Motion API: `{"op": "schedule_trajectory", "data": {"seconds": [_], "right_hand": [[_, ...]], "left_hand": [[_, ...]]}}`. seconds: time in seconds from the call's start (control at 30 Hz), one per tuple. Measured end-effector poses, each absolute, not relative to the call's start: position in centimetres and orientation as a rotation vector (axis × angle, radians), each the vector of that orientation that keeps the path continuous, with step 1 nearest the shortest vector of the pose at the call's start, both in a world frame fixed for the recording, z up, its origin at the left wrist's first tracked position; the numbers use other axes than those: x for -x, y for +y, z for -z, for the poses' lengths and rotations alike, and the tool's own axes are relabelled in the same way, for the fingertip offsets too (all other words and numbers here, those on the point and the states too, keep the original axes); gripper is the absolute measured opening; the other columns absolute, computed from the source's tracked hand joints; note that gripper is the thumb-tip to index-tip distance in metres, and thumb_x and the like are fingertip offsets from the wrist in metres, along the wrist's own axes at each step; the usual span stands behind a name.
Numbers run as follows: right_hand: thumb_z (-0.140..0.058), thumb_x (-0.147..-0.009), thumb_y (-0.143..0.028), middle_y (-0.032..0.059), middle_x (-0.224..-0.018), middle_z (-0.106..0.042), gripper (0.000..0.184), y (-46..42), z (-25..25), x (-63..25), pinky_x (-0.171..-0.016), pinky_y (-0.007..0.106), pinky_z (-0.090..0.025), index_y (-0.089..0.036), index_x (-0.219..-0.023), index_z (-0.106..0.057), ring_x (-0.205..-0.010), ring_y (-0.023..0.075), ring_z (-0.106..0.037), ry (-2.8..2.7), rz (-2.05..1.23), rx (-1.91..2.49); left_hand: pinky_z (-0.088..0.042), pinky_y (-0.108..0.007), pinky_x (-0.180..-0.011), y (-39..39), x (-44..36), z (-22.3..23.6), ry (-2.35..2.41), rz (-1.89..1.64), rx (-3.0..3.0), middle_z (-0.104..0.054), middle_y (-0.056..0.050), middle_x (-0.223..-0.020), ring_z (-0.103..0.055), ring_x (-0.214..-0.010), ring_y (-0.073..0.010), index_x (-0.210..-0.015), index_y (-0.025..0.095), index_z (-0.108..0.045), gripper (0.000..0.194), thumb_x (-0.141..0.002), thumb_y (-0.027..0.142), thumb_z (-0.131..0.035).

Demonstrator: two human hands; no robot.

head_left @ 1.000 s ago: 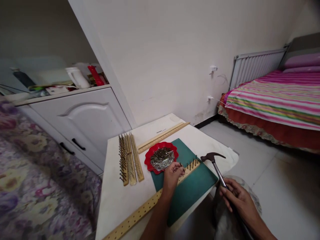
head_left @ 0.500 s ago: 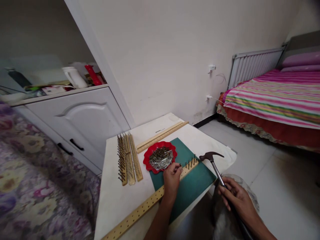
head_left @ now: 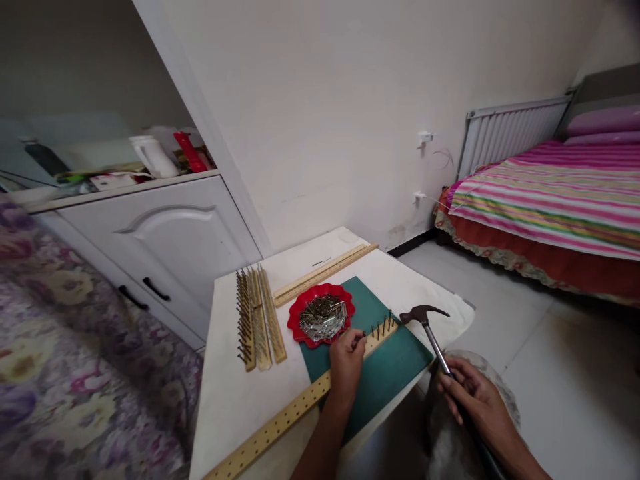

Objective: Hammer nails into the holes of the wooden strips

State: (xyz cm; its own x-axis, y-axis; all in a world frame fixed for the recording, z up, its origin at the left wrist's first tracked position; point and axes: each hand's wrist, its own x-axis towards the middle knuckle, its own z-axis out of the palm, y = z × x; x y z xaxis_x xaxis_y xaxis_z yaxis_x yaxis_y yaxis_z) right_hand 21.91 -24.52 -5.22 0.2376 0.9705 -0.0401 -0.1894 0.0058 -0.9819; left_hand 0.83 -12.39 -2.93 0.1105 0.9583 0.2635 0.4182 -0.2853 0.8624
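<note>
Head view shows left hand [head_left: 346, 357] curled over drilled strip [head_left: 300, 405], grip unclear, right hand [head_left: 473, 387] clasping hammer [head_left: 434, 340].

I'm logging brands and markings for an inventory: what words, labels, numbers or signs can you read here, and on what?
None can be read.
Hammer, red dish, green mat and drilled wooden strip: no lettering that I can make out.
White box on the shelf: any print is too small and blurred to read.
</note>
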Motion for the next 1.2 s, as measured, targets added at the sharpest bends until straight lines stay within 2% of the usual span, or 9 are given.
{"op": "schedule_trajectory", "data": {"seconds": [0.27, 0.33, 0.37, 0.43, 0.57, 0.7, 0.87, 1.0, 1.2], "right_hand": [[-0.058, -0.084, -0.039, -0.0048, -0.072, -0.06, 0.027, -25.5, 2.1, -21.1, -0.038, 0.021, -0.04, -0.027, -0.108, -0.055, -0.043, 0.0093, -0.048, -1.037, -1.034, 1.284], [-0.056, -0.086, -0.035, -0.0006, -0.085, -0.066, 0.025, -25.4, 0.6, -20.3, -0.057, 0.026, -0.05, -0.028, -0.109, -0.057, -0.061, 0.015, -0.06, -1.241, -0.963, 1.31], [-0.055, -0.086, -0.033, 0.0016, -0.092, -0.068, 0.024, -25.2, 0.0, -19.8, -0.07, 0.029, -0.051, -0.027, -0.109, -0.058, -0.076, 0.0194, -0.064, -1.356, -0.92, 1.318], [-0.052, -0.087, -0.03, 0.0044, -0.099, -0.069, 0.024, -24.8, -1.0, -18.9, -0.08, 0.033, -0.049, -0.026, -0.11, -0.059, -0.091, 0.0238, -0.064, -1.549, -0.841, 1.342], [-0.045, -0.089, -0.028, 0.0077, -0.098, -0.069, 0.025, -24.1, -1.2, -17.7, -0.076, 0.036, -0.05, -0.023, -0.113, -0.054, -0.086, 0.0244, -0.066, -1.749, -0.72, 1.433], [-0.041, -0.091, -0.026, 0.009, -0.096, -0.07, 0.027, -23.9, -0.4, -17.5, -0.074, 0.038, -0.051, -0.024, -0.117, -0.05, -0.086, 0.0252, -0.067, -1.871, -0.626, 1.474], [-0.042, -0.091, -0.028, 0.0131, -0.109, -0.068, 0.029, -24.0, 0.1, -17.6, -0.08, 0.04, -0.051, -0.024, -0.12, -0.047, -0.095, 0.0275, -0.066, -1.857, -0.545, 1.482], [-0.04, -0.091, -0.027, 0.0094, -0.095, -0.069, 0.024, -24.0, -0.3, -17.5, -0.076, 0.039, -0.052, -0.023, -0.113, -0.051, -0.088, 0.0263, -0.067, -1.878, -0.617, 1.459], [-0.05, -0.088, -0.036, 0.004, -0.095, -0.068, 0.023, -25.0, 0.1, -18.3, -0.078, 0.033, -0.052, -0.027, -0.109, -0.054, -0.086, 0.0229, -0.064, -1.511, -0.822, 1.41]], "left_hand": [[-0.035, -0.02, -0.056, -12.2, -1.0, 3.0, 1.366, -1.137, -1.765, -0.059, 0.002, -0.063, -0.051, -0.058, -0.0117, -0.071, 0.018, -0.065, 0.013, -0.075, 0.026, -0.055], [-0.034, -0.02, -0.056, -12.2, -1.0, 3.0, 1.364, -1.133, -1.763, -0.058, 0.002, -0.062, -0.05, -0.057, -0.0115, -0.072, 0.018, -0.065, 0.013, -0.076, 0.026, -0.055], [-0.033, -0.02, -0.056, -12.2, -1.0, 3.0, 1.365, -1.132, -1.766, -0.057, 0.002, -0.061, -0.049, -0.057, -0.0114, -0.072, 0.018, -0.065, 0.013, -0.076, 0.025, -0.054], [-0.032, -0.02, -0.055, -12.2, -1.1, 3.0, 1.372, -1.129, -1.778, -0.055, 0.003, -0.059, -0.048, -0.057, -0.011, -0.069, 0.018, -0.063, 0.013, -0.076, 0.025, -0.054], [-0.03, -0.02, -0.054, -12.1, -1.1, 3.3, 1.375, -1.131, -1.79, -0.05, 0.004, -0.055, -0.045, -0.055, -0.0103, -0.064, 0.017, -0.059, 0.014, -0.075, 0.023, -0.053], [-0.03, -0.02, -0.054, -12.1, -1.1, 3.5, 1.374, -1.14, -1.785, -0.051, 0.004, -0.056, -0.045, -0.055, -0.0105, -0.066, 0.018, -0.061, 0.014, -0.076, 0.025, -0.054], [-0.031, -0.021, -0.055, -12.0, -1.0, 3.7, 1.372, -1.151, -1.774, -0.055, 0.003, -0.058, -0.048, -0.057, -0.0118, -0.069, 0.019, -0.064, 0.012, -0.075, 0.024, -0.055], [-0.03, -0.02, -0.054, -12.0, -1.1, 3.9, 1.373, -1.165, -1.77, -0.053, 0.003, -0.056, -0.046, -0.055, -0.0108, -0.064, 0.018, -0.062, 0.014, -0.074, 0.025, -0.055], [-0.033, -0.021, -0.056, -12.4, -1.0, 3.4, 1.382, -1.159, -1.789, -0.059, 0.002, -0.06, -0.05, -0.058, -0.0124, -0.069, 0.019, -0.065, 0.013, -0.075, 0.023, -0.054]]}}
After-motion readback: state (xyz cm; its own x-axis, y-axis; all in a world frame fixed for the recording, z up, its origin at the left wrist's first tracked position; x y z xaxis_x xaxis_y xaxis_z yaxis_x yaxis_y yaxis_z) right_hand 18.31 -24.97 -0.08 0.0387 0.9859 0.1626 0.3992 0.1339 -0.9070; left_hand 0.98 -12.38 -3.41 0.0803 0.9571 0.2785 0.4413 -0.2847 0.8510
